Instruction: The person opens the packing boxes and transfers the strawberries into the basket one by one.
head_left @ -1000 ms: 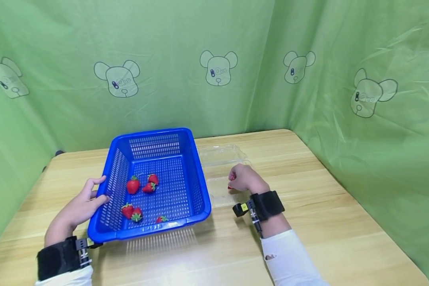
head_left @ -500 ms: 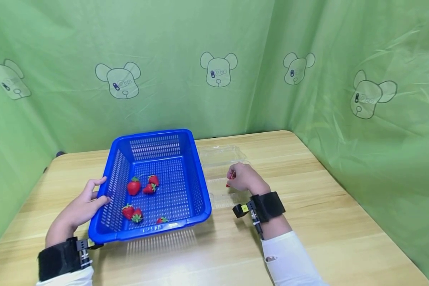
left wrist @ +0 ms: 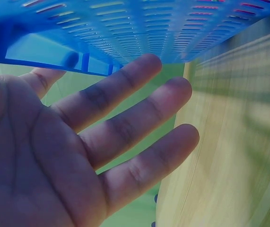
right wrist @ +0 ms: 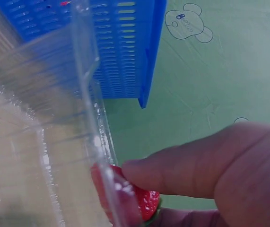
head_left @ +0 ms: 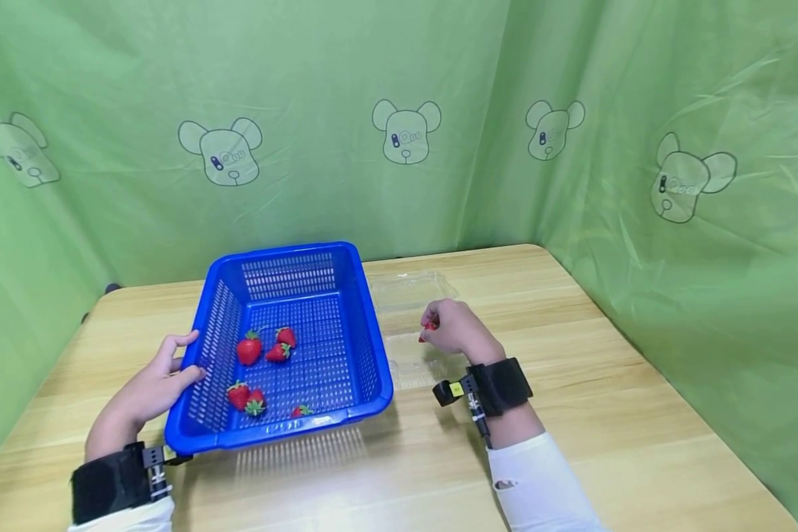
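Observation:
My left hand [head_left: 148, 388] holds the left rim of a blue plastic basket [head_left: 366, 325], thumb over the edge. In the left wrist view, three fingers [left wrist: 135, 132] stretch out below the slotted side. Several red strawberries [head_left: 249, 349] with green leaves lie inside, toward its left and front. My right hand [head_left: 457, 327] pinches a strawberry [right wrist: 146, 203] between thumb and fingers, leaves toward the palm. That berry is by the wall of a clear plastic box [right wrist: 40, 123], partly seen through it; whether they touch I cannot tell. In the head view the hand partly covers the box.
The wooden table [head_left: 605, 414] extends to the right and front. The box's clear far part [head_left: 408, 290] lies along the basket's right side. A green curtain [head_left: 306, 185] with bear-head drawings encloses the back and sides.
My right hand has shifted slightly up and left in the head view, carrying the strawberry over the clear box. The left hand and basket stay nearly in place.

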The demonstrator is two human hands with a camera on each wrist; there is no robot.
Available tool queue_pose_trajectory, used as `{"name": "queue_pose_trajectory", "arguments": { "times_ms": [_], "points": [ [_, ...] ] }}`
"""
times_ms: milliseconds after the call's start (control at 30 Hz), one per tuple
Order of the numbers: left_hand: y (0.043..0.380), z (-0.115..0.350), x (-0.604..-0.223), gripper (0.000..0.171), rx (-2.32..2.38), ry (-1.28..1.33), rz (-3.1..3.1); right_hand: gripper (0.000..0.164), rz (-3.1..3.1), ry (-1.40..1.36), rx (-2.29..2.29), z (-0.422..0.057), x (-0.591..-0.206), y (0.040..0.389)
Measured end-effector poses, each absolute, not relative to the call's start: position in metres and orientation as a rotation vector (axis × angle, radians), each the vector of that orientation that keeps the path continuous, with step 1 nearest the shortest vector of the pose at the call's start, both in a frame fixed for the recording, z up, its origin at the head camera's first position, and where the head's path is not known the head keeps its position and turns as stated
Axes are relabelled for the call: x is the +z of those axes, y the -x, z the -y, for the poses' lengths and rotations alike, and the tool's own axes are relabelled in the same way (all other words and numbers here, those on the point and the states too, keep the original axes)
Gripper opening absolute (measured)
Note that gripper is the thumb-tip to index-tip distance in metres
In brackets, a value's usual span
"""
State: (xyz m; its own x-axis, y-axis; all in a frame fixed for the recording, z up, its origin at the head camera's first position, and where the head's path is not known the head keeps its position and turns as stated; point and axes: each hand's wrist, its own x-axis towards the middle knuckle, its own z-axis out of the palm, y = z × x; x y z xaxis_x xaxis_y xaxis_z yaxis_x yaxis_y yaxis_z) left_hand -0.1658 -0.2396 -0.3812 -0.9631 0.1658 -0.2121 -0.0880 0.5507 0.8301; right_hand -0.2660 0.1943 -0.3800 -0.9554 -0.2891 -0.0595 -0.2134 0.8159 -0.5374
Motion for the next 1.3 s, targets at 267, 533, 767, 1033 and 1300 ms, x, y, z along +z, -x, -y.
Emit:
{"name": "queue_pose_trajectory", "arguments": {
  "times_ms": [267, 533, 767, 1033, 1300],
  "points": [
    [0.166, 0.240, -0.382, 0.062, 1.357, -0.043, -2.523, 0.009, -2.871, 0.395, -0.848, -0.191, -0.372, 0.263],
    [0.165, 0.240, -0.383, 0.062, 1.366, -0.055, -2.523, 0.010, -2.896, 0.424, -0.847, -0.190, -0.369, 0.261],
    [0.167, 0.242, -0.384, 0.063, 1.368, -0.034, -2.513, 0.015, -2.920, 0.461, -0.858, -0.187, -0.366, 0.259],
    [0.166, 0.241, -0.383, 0.063, 1.370, -0.032, -2.503, 0.014, -2.919, 0.472, -0.898, -0.184, -0.364, 0.258],
    [0.167, 0.240, -0.381, 0.062, 1.371, -0.042, -2.509, 0.016, -2.943, 0.488, -0.926, -0.183, -0.362, 0.257]
  ]
}}
